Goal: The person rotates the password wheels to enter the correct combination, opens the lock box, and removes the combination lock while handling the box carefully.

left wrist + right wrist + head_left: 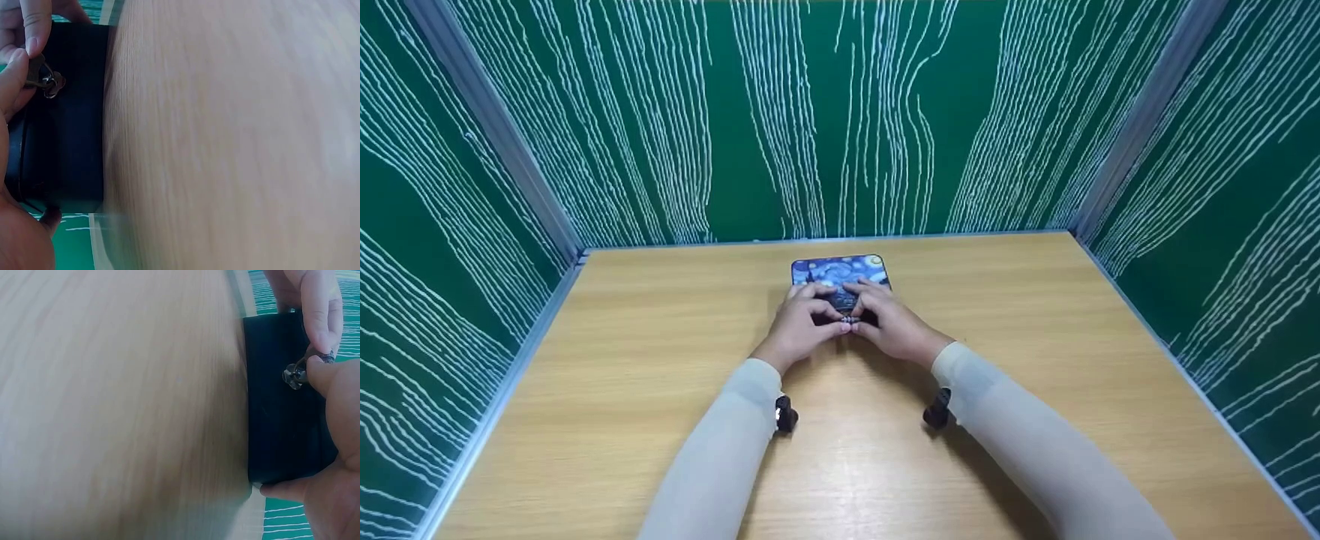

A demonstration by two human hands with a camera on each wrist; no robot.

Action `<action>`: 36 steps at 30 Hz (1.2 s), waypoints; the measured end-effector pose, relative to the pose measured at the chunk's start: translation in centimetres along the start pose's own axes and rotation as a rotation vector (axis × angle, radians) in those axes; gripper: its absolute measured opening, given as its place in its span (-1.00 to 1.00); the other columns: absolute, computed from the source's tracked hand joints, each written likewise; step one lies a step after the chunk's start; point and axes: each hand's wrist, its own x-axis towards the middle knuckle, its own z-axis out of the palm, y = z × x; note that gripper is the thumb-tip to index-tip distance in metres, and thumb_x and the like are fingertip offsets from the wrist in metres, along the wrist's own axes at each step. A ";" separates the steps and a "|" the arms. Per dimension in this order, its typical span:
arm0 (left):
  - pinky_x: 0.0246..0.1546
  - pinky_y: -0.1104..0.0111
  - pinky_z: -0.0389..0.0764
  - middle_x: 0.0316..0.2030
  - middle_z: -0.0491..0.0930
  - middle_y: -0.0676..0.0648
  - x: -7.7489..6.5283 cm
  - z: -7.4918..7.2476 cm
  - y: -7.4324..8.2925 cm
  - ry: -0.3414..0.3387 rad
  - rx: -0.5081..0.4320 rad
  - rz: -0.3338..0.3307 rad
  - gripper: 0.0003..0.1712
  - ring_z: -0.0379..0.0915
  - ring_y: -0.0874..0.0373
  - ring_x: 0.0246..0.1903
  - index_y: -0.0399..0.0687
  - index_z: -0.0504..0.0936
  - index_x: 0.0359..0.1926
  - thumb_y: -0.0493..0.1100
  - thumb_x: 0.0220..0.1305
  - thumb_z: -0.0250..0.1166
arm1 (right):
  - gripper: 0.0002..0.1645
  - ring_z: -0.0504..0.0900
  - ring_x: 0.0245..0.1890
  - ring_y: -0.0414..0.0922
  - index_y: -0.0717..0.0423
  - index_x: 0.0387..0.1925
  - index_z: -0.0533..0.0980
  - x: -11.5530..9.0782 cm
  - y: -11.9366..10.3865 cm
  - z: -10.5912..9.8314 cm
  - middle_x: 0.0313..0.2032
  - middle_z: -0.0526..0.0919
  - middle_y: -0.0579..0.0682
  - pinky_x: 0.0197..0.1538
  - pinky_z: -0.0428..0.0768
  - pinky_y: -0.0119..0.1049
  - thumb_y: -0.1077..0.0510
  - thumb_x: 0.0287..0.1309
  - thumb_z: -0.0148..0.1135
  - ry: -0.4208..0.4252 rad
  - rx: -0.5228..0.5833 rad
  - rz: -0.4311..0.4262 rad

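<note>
The box [840, 270], black-sided with a blue painted lid, is located at the centre of the head frame, set on the desk [660, 390]. On its dark near face, a small metal fitting [54, 84] is seen at the upper left of the left wrist frame. The fitting is pinched by thumb and finger of both the left hand [801, 324] and the right hand [894, 324]; each grip is narrow. Other fingers are rested on the lid and sides.

The step in hand is judged to be handling of the fitting. For the next move, a steady pinch and an unshifted box appear to be required.

The fitting is partly covered by the thumbs; whether a key, ring or latch is held cannot be determined. The lower lid is hidden by fingers. Both hands are cut off in the wrist frames, and the sleeves [709, 465] at the bottom of the head frame.
</note>
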 end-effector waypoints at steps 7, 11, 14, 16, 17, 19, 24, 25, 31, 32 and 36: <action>0.72 -0.10 0.27 0.54 0.61 -0.01 -0.1 -0.1 0.1 -0.001 0.009 0.019 -0.78 0.27 -0.11 0.63 0.05 0.94 -0.17 0.06 0.37 0.67 | -0.88 0.12 0.81 0.34 0.08 -0.09 0.58 0.0 0.0 0.0 0.70 0.42 0.18 0.79 0.09 0.43 0.25 0.54 0.42 0.002 0.013 -0.025; 0.73 -0.08 0.27 0.55 0.60 0.00 -0.1 -0.1 0.1 -0.005 0.019 0.019 -0.75 0.26 -0.09 0.64 0.07 0.94 -0.15 0.08 0.33 0.70 | -0.88 0.12 0.81 0.37 0.09 -0.09 0.58 0.0 -0.1 -0.1 0.69 0.42 0.21 0.78 0.09 0.46 0.27 0.53 0.42 0.002 0.021 -0.035; 0.74 -0.10 0.25 0.56 0.58 0.03 -0.1 -0.1 0.1 -0.007 0.016 0.004 -0.77 0.24 -0.09 0.64 0.11 0.94 -0.15 0.09 0.32 0.71 | -0.88 0.12 0.81 0.36 0.09 -0.09 0.58 0.0 -0.1 -0.1 0.70 0.42 0.20 0.78 0.09 0.45 0.27 0.53 0.42 -0.001 0.017 -0.030; 0.74 -0.10 0.26 0.56 0.58 0.04 -0.1 -0.1 0.2 -0.008 0.012 -0.003 -0.79 0.24 -0.09 0.64 0.13 0.94 -0.16 0.09 0.34 0.69 | -0.88 0.12 0.81 0.35 0.09 -0.08 0.59 0.0 -0.1 -0.2 0.70 0.41 0.19 0.79 0.09 0.43 0.26 0.54 0.42 -0.006 0.015 -0.025; 0.74 -0.11 0.26 0.56 0.58 0.04 -0.1 -0.1 0.2 -0.008 0.010 -0.007 -0.80 0.24 -0.09 0.64 0.14 0.94 -0.16 0.09 0.35 0.69 | -0.88 0.11 0.82 0.34 0.09 -0.08 0.59 0.0 -0.1 -0.2 0.70 0.41 0.18 0.79 0.09 0.42 0.26 0.54 0.42 -0.007 0.015 -0.021; 0.74 -0.11 0.25 0.56 0.58 0.05 -0.1 -0.1 0.2 -0.008 0.007 -0.009 -0.81 0.24 -0.08 0.64 0.15 0.94 -0.15 0.08 0.37 0.67 | -0.88 0.12 0.82 0.34 0.09 -0.08 0.59 0.0 -0.2 -0.3 0.70 0.41 0.19 0.79 0.09 0.42 0.26 0.54 0.42 -0.006 0.017 -0.020; 0.74 -0.12 0.25 0.55 0.58 0.05 -0.1 -0.1 0.3 -0.010 0.006 -0.012 -0.82 0.24 -0.08 0.64 0.14 0.94 -0.15 0.08 0.38 0.67 | -0.88 0.11 0.82 0.34 0.08 -0.08 0.59 -0.1 -0.3 -0.3 0.71 0.41 0.18 0.79 0.09 0.42 0.25 0.53 0.43 -0.005 0.018 -0.012; 0.75 -0.11 0.24 0.55 0.58 0.06 -0.1 -0.1 0.3 -0.010 0.005 -0.013 -0.82 0.24 -0.08 0.64 0.13 0.94 -0.15 0.07 0.38 0.67 | -0.88 0.11 0.82 0.34 0.08 -0.08 0.59 -0.1 -0.3 -0.3 0.71 0.41 0.18 0.79 0.08 0.42 0.24 0.54 0.43 -0.003 0.018 -0.012; 0.75 -0.10 0.24 0.55 0.58 0.06 0.0 0.0 0.2 -0.011 0.003 -0.014 -0.81 0.25 -0.07 0.64 0.10 0.94 -0.14 0.05 0.39 0.66 | -0.89 0.10 0.83 0.32 0.08 -0.07 0.59 -0.1 -0.2 -0.2 0.71 0.40 0.17 0.81 0.06 0.40 0.24 0.55 0.42 -0.002 0.022 -0.004; 0.75 -0.10 0.23 0.55 0.58 0.06 0.0 0.0 0.2 -0.011 0.004 -0.015 -0.81 0.25 -0.07 0.64 0.09 0.94 -0.13 0.05 0.39 0.66 | -0.89 0.10 0.82 0.32 0.08 -0.07 0.59 -0.1 -0.2 -0.2 0.71 0.41 0.17 0.80 0.07 0.40 0.24 0.55 0.42 -0.001 0.023 -0.006; 0.74 -0.09 0.25 0.55 0.58 0.03 -0.1 -0.1 0.3 -0.008 -0.007 -0.010 -0.81 0.24 -0.08 0.64 0.06 0.94 -0.15 0.04 0.40 0.65 | -0.88 0.10 0.83 0.31 0.09 -0.07 0.58 0.0 -0.1 -0.1 0.71 0.40 0.17 0.81 0.07 0.40 0.23 0.55 0.41 -0.002 0.019 -0.012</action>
